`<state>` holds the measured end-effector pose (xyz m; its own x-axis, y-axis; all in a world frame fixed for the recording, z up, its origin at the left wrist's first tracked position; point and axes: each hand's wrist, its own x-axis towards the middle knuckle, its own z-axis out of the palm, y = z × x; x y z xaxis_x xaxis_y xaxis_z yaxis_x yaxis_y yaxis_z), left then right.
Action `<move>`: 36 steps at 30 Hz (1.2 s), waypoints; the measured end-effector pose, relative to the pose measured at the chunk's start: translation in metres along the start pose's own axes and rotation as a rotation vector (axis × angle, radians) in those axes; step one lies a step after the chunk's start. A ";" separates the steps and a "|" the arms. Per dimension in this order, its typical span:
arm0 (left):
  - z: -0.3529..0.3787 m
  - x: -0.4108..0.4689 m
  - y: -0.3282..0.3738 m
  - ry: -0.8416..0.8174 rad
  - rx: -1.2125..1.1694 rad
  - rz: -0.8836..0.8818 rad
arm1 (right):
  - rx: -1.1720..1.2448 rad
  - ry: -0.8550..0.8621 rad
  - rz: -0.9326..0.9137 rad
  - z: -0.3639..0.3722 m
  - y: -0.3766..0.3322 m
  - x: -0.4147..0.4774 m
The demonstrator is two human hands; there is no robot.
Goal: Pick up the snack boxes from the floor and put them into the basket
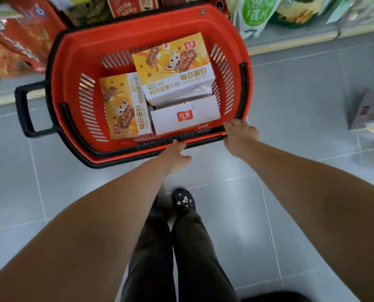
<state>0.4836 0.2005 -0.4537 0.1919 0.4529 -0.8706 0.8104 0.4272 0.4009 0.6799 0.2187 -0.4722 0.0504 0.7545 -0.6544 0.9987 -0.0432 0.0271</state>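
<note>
A red basket with black rim and handles stands on the grey tile floor ahead of me. Inside lie three snack boxes: a yellow-and-white box on top at the back, another yellow box on the left, and a white box showing a red logo at the front right. My left hand touches the near rim's black handle from below. My right hand rests on the near right corner of the rim, fingers curled over it. More boxes lie blurred on the floor at far right.
Store shelves with red and green snack bags run along the back. A black pull handle sticks out of the basket's left side. My legs and a black shoe stand on the tiles just behind the basket.
</note>
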 end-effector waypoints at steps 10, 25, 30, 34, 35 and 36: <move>-0.012 -0.068 0.111 0.111 -0.060 0.268 | 0.982 0.067 0.371 -0.043 0.026 -0.094; 0.012 -0.191 0.325 -0.106 -0.049 0.717 | 2.607 0.988 0.784 -0.140 0.142 -0.267; 0.080 -0.197 0.409 -0.185 0.017 0.789 | 2.584 1.088 0.778 -0.140 0.227 -0.297; 0.144 -0.201 0.466 -0.248 0.026 0.803 | 2.541 1.066 0.764 -0.131 0.302 -0.316; 0.159 -0.201 0.478 -0.247 0.016 0.796 | 2.518 1.053 0.766 -0.129 0.320 -0.320; 0.172 -0.199 0.489 -0.243 0.008 0.788 | 2.490 1.043 0.770 -0.127 0.338 -0.325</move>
<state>0.9372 0.1843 -0.1333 0.8195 0.4353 -0.3727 0.3917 0.0492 0.9188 1.0023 0.0423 -0.1539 0.7565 0.1803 -0.6287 -0.6516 0.1243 -0.7483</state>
